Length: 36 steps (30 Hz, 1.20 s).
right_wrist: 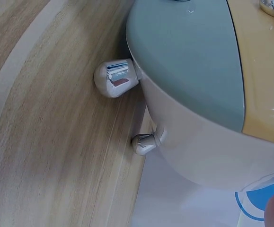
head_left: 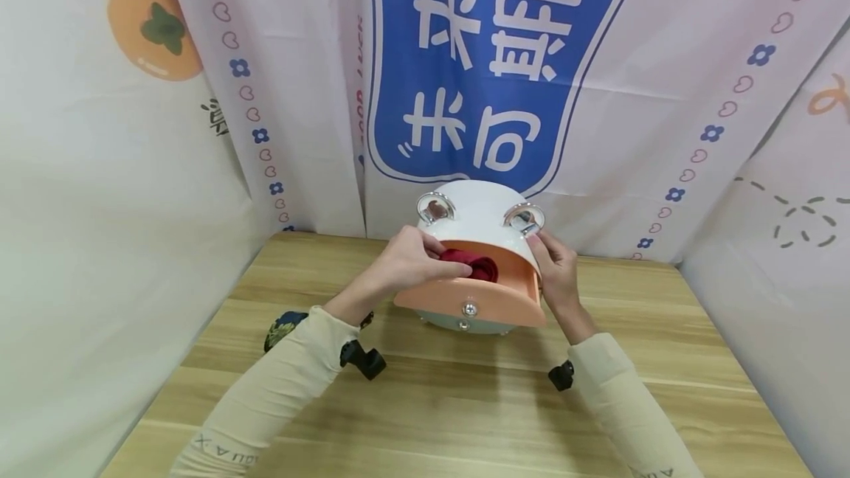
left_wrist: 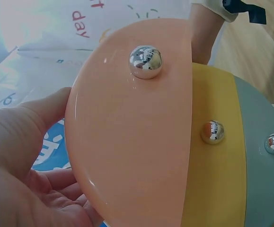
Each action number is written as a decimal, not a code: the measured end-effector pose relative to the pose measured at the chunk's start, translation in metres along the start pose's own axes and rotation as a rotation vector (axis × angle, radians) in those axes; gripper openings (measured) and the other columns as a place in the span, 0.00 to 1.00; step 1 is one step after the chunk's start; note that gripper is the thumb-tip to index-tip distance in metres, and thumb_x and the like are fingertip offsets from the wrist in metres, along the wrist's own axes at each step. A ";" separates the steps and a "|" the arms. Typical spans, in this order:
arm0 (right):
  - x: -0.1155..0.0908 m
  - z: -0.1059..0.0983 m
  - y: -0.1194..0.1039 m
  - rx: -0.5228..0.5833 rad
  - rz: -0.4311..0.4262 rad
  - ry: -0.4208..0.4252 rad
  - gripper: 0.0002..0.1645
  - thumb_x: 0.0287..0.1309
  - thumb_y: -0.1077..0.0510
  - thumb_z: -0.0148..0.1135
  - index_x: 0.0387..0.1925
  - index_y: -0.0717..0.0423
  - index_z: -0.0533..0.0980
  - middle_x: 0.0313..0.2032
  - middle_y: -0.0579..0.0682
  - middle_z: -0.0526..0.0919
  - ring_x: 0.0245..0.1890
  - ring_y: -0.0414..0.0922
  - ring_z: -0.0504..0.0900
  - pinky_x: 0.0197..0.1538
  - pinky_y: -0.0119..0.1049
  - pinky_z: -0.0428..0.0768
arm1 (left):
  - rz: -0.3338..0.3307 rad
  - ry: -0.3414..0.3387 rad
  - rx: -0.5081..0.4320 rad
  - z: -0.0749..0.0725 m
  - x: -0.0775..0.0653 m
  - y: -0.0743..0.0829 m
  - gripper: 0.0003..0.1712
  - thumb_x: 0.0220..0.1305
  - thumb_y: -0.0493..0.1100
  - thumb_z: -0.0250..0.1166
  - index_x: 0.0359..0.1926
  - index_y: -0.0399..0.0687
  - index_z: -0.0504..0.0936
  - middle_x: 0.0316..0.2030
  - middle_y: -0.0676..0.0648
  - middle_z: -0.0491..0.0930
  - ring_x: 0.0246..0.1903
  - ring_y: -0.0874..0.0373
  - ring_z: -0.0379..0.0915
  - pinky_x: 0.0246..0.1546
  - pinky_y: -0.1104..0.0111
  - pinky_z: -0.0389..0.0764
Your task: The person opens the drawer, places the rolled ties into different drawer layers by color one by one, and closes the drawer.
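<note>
Head view, white cabinet (head_left: pixel 474 201): stands at the far side of the wood-grain table (head_left: pixel 465 404).
Orange drawer (head_left: pixel 458 302): topmost, pulled out toward the near side; contents, one red roll.
Yellow drawer (left_wrist: pixel 217 165) and green drawer (left_wrist: pixel 260 118): below, pushed in; contents hidden.
Red roll (head_left: pixel 487 268): inside the orange drawer.
Left hand (head_left: pixel 415 260): thumb and fingers closed round the red roll.
Right hand (head_left: pixel 556 268): against the cabinet's right side, beside the right silver ring (head_left: pixel 524 218); finger closure cannot be told.
</note>
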State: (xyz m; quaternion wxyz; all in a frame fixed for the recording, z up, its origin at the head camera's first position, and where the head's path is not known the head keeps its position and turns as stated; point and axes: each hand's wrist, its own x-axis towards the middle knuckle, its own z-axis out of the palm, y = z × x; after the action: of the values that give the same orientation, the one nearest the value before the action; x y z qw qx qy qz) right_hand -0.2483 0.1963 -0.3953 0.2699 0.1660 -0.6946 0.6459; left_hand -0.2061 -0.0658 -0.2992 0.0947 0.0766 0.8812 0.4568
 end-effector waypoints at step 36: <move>0.001 -0.004 0.002 -0.027 0.016 -0.004 0.16 0.64 0.60 0.58 0.48 0.68 0.80 0.35 0.30 0.85 0.28 0.29 0.81 0.30 0.22 0.80 | 0.265 0.068 0.194 -0.008 -0.072 0.000 0.07 0.51 0.50 0.74 0.25 0.56 0.86 0.23 0.57 0.84 0.23 0.65 0.79 0.25 0.71 0.81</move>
State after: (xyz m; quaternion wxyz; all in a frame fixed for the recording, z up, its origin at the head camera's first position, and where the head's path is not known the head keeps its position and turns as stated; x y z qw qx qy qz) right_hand -0.2497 0.2005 -0.3968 0.2654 0.1579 -0.7051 0.6383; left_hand -0.1378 -0.0879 -0.2873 -0.0044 0.1855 0.9060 0.3805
